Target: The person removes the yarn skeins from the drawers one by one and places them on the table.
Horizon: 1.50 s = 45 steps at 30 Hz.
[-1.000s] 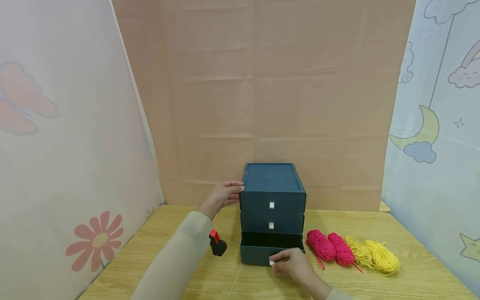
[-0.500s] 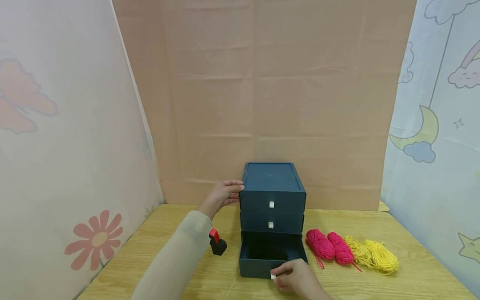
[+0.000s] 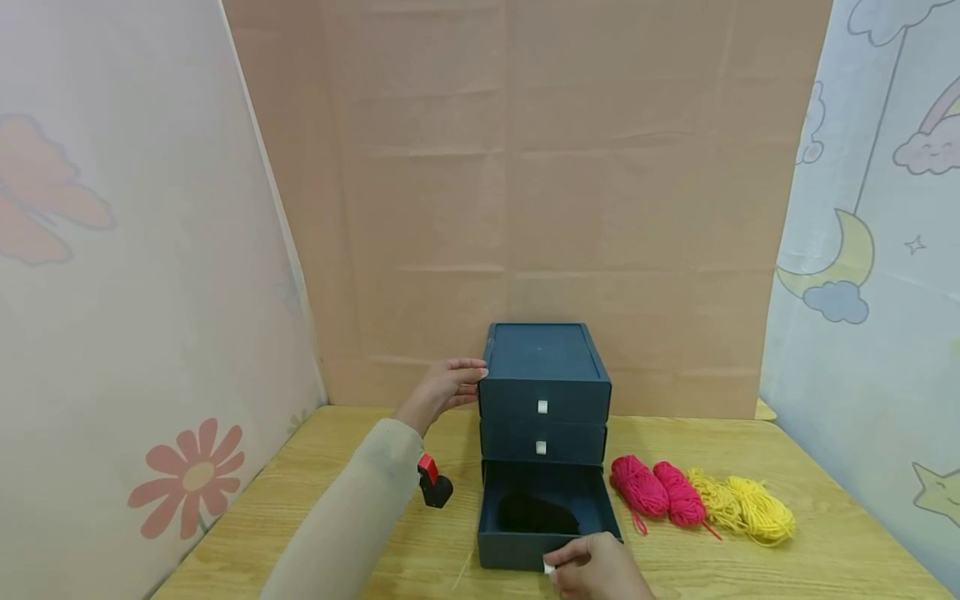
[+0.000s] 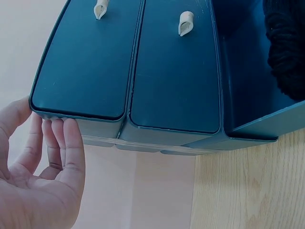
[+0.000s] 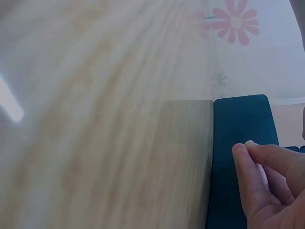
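Note:
A dark blue cabinet of stacked drawers (image 3: 546,354) stands on the table, its bottom drawer (image 3: 514,548) pulled out. Inside that drawer lies a black skein of yarn (image 3: 534,512); the left wrist view shows the strands of the same black yarn (image 4: 285,45). My right hand (image 3: 600,568) pinches the white pull tab (image 3: 550,568) on the bottom drawer's front, thumb against fingertips. My left hand (image 3: 444,387) rests its fingertips against the cabinet's left side near the top front corner, the thumb by the top edge. White tabs also show on the top drawer (image 3: 573,402) and middle drawer (image 3: 573,442).
Right of the cabinet lie pink yarn skeins (image 3: 660,490) and yellow yarn skeins (image 3: 750,508). A small black and red object (image 3: 435,483) shows beside the left sleeve. A brown sheet (image 3: 525,167) hangs behind the wooden table (image 3: 360,467), with printed cloth on both sides.
My right hand has drawn the bottom drawer farther out toward me, and the black yarn inside has come into view. The left hand has stayed at the cabinet's side.

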{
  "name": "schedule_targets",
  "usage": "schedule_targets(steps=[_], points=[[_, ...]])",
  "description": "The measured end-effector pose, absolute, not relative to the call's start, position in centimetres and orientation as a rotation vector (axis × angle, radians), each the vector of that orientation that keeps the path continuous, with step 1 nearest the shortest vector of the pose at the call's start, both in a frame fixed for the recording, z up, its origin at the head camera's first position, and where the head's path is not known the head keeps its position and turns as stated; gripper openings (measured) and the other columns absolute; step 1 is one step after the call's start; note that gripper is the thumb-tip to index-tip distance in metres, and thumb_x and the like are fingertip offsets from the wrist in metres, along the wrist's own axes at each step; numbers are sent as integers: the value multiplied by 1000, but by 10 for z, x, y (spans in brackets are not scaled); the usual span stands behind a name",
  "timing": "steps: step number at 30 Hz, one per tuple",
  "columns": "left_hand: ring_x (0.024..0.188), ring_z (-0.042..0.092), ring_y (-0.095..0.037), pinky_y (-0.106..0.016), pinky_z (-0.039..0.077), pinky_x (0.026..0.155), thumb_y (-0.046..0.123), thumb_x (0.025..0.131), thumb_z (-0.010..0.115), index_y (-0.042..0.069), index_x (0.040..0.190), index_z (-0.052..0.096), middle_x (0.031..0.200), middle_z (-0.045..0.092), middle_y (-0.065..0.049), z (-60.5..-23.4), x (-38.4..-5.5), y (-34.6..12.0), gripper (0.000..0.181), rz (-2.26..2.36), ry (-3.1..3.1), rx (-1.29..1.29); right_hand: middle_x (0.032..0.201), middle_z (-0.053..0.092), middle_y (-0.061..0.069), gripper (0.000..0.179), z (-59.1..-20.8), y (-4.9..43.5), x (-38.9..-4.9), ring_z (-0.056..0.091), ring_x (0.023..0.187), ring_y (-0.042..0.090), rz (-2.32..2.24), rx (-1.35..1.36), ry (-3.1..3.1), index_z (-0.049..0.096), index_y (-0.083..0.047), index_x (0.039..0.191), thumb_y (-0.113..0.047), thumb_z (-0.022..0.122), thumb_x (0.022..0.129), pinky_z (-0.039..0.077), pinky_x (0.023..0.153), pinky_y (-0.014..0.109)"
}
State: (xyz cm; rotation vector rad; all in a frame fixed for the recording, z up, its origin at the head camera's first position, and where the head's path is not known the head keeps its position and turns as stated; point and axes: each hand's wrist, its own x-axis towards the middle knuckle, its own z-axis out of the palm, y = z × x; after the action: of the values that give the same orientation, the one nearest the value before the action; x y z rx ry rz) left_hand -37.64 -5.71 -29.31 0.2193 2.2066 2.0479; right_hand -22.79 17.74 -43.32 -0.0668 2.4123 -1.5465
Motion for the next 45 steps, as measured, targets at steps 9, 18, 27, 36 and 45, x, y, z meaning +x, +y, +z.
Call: schedule_targets(steps=[9,18,27,36,45], points=[[76,55,-20,-28,52,75,18,87,65,7,111,64,97,59,-8,-292,-376,-57,27,2048,2206,232,85,69,7,16,-432,178,-222,52,67,14,-1517,-80,2406,72,-1,94,-6,70,78,50,62,27],[75,55,-19,-31,51,78,18,87,65,7,110,64,97,60,-8,-290,-374,-57,25,2045,2217,225,78,69,8,16,-435,175,-217,58,63,12,-1504,-73,2414,72,1,91,-9,71,79,51,62,26],[80,57,-20,-35,50,84,17,88,63,7,112,63,101,61,-9,-290,-372,-58,26,2042,2230,232,76,68,5,13,-435,176,-212,56,61,13,-1533,-126,2426,73,1,89,-6,71,78,49,59,26],[81,57,-20,-30,51,78,18,87,64,8,111,64,102,61,-8,-289,-372,-58,26,2034,2240,219,77,69,6,15,-435,176,-212,57,62,12,-1536,-160,2419,73,2,90,-7,72,78,50,61,26],[85,58,-21,-32,51,81,20,87,64,10,112,64,106,60,-8,-291,-370,-57,26,2016,2261,213,87,69,14,27,-435,187,-212,65,77,19,-1600,-342,2212,65,10,104,-5,68,82,53,74,32]])
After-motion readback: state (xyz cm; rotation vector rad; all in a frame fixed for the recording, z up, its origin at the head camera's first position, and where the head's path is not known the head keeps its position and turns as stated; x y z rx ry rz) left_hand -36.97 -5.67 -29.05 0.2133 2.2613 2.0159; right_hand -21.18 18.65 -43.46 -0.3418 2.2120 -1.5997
